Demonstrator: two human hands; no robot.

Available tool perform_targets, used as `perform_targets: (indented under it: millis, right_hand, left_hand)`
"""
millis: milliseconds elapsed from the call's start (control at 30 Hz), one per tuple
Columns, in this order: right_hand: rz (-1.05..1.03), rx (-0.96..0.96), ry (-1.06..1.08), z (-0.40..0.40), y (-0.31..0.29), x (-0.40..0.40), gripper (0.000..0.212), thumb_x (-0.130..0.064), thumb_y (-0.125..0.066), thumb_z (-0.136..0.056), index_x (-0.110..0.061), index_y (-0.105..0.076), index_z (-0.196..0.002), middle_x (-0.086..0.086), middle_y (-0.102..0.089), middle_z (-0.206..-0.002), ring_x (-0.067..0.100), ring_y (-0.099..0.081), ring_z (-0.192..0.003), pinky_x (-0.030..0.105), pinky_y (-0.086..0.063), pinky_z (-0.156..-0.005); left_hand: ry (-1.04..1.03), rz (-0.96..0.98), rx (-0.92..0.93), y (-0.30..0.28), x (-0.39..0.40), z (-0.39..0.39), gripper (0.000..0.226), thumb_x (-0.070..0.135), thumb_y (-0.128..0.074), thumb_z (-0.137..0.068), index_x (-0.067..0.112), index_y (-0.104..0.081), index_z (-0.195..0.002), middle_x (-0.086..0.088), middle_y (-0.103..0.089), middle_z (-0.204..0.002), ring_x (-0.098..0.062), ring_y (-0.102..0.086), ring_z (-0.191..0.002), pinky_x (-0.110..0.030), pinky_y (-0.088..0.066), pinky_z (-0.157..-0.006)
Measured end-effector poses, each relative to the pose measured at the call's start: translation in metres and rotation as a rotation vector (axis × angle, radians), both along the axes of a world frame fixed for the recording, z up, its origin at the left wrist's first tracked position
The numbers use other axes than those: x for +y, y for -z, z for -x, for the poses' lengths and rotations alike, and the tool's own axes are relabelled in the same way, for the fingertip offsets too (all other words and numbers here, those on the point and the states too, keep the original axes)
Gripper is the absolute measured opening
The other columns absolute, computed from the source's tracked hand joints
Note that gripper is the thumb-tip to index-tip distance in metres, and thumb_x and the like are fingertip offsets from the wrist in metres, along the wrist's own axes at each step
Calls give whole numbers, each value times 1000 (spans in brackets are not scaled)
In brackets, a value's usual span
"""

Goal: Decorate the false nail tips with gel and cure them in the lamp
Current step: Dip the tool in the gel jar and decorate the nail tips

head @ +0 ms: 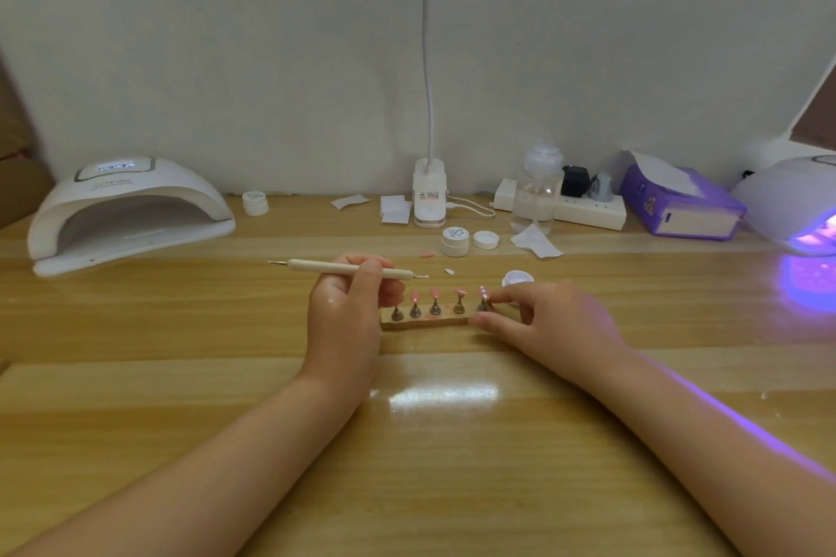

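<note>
Table: wood grain, glossy, reflecting light. Nail stand base: wood-like, matt; holders dull metal. Nail tips: pink, shiny. Dotting tool: pale matt handle, metal ends. Curing lamp: smooth white plastic. Bottle: clear plastic.

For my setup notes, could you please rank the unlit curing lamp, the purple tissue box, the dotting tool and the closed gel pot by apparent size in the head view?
1. Unlit curing lamp, largest.
2. Purple tissue box.
3. Dotting tool, long but thin, and nearer the camera, so its place is unsure.
4. Closed gel pot, smallest.
</note>
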State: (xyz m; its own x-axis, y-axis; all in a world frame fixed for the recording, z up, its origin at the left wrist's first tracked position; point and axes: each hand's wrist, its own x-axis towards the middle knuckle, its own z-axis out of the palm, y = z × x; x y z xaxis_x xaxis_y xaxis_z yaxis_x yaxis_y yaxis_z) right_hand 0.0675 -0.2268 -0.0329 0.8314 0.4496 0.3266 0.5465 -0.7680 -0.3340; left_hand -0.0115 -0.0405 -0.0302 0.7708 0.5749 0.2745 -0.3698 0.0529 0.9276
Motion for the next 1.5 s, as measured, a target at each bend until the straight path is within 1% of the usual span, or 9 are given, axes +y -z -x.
perform_targets:
  millis: [200,367,567,667,767,933,1033,1167,1500]
  right_hand:
    - [25,40,-25,-2,1,1,33,-62,-50,-84,-49,-61,-112,-18,-52,-68,2,-46,-68,18,-28,-51]
    - [14,58,-33,-3,-2,-3,28,-54,-52,-88,-45,-63,-112,-16,-67,-100,8,-57,-95,20,-36,-61]
    - [102,-35,21,-1,-8,-7,54,-70,-53,-74,-32,-64,-111,-9,-66,-91,10,-59,-85,24,-41,-60]
    - [142,-290,1,8,-12,-4,57,-73,-43,-74,-24,-69,-86,-6,-65,-69,11,-60,-65,25,-46,-50]
    - [16,-418,-61,20,-7,10,38,-53,-62,-80,-20,-69,-62,-2,-56,-47,16,-54,-43,20,-33,-37]
    - [152,-339,-18,25,8,25,43,-51,-33,-94,-28,-69,-95,-7,-68,-77,13,-63,-72,21,-36,-47]
    - [197,-355,0,22,8,26,42,-48,-31,-96,-26,-68,-97,-5,-67,-74,15,-62,-71,22,-19,-43]
    - [232,-358,25,17,12,29,44,-48,-24,-98,-30,-62,-113,-5,-66,-82,16,-62,-78,24,-26,-49]
    - [291,-323,26,12,10,36,44,-41,-23,-101,-21,-63,-105,2,-66,-86,22,-63,-80,26,-29,-49]
  left_hand:
    - [0,2,0,0,-1,1,20,9,-48,-94,12,-60,-78,5,-64,-61,-9,-60,-64,-31,-51,-71]
    - [12,0,0,0,0,1,20,9,-48,-94,11,-60,-79,5,-65,-62,-8,-61,-64,-35,-53,-75]
    - [11,13,-2,1,0,0,21,9,-48,-94,12,-60,-78,4,-65,-61,-7,-61,-63,-31,-51,-70]
    - [13,11,-3,0,0,0,22,8,-48,-94,12,-60,-77,4,-65,-61,-7,-61,-63,-32,-51,-72]
    - [6,19,2,0,-1,0,22,8,-48,-94,11,-61,-77,4,-64,-61,-9,-60,-63,-34,-51,-73]
    - [-3,15,8,-1,-2,0,22,9,-47,-94,10,-60,-77,4,-64,-61,-9,-60,-63,-34,-52,-74]
    - [2,7,18,-2,-3,1,20,10,-48,-94,10,-60,-78,4,-64,-62,-10,-60,-64,-38,-53,-77]
    - [1,8,22,-2,-4,0,19,11,-49,-95,9,-60,-79,1,-64,-64,-12,-60,-66,-43,-52,-81]
    - [2,7,24,-4,-6,-1,19,9,-48,-95,9,-59,-79,5,-64,-60,-10,-59,-63,-37,-51,-76]
